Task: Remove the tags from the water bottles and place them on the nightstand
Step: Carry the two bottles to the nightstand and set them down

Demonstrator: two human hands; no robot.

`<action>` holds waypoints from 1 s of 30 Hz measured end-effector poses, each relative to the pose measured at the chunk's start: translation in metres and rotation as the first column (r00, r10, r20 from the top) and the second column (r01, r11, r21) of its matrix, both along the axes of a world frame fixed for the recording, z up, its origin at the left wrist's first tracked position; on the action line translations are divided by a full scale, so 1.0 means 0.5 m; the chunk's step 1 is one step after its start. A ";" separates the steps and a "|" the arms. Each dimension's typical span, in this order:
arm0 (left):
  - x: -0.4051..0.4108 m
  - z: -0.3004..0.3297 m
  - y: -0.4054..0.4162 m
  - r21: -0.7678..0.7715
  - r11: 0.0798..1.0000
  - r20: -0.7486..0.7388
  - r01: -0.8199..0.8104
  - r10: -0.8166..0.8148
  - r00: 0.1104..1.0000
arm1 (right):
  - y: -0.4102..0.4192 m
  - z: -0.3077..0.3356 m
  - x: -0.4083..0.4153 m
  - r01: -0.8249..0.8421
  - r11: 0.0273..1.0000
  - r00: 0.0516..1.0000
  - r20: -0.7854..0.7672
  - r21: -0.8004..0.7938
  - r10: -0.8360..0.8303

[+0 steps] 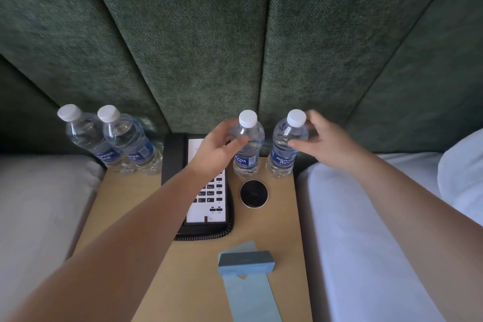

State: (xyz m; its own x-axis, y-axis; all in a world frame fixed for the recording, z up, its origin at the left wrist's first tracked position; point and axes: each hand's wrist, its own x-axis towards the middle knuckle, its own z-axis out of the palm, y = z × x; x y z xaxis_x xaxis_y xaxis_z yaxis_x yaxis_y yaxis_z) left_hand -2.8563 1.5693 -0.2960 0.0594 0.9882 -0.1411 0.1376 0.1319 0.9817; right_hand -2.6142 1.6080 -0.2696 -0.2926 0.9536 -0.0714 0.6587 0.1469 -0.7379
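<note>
Hands curl loosely round two upright bottles, left hand (217,149) on the middle bottle (247,144), right hand (322,141) on the right bottle (286,146); grip unclear; careless nudge risks toppling either onto the phone (209,206).

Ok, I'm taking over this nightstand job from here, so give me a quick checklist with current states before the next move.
1. Left hand on the left-centre bottle: ok, fingers curl round it.
2. Right hand on the right-centre bottle: ok, at its neck.
3. All four bottles upright on the nightstand: ok.
4. Tags off the bottle necks: ok, none visible.
5. Blue tags on the nightstand: ok, near the front edge.
6. How many tags lie there: cannot tell.
</note>
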 end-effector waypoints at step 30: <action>0.028 -0.022 0.015 0.195 0.955 -0.214 -0.225 0.265 0.940 | -0.025 -0.050 -0.065 0.219 0.975 0.902 -0.371 -0.041 -0.219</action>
State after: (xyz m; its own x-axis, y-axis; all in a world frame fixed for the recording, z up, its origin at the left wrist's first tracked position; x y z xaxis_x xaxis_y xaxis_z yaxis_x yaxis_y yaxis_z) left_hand -2.8424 1.5766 -0.3071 -0.2027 0.9782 0.0452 0.3513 0.0295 0.9358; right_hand -2.6469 1.5957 -0.2946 -0.0813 0.9967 0.0030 0.3532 0.0316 -0.9350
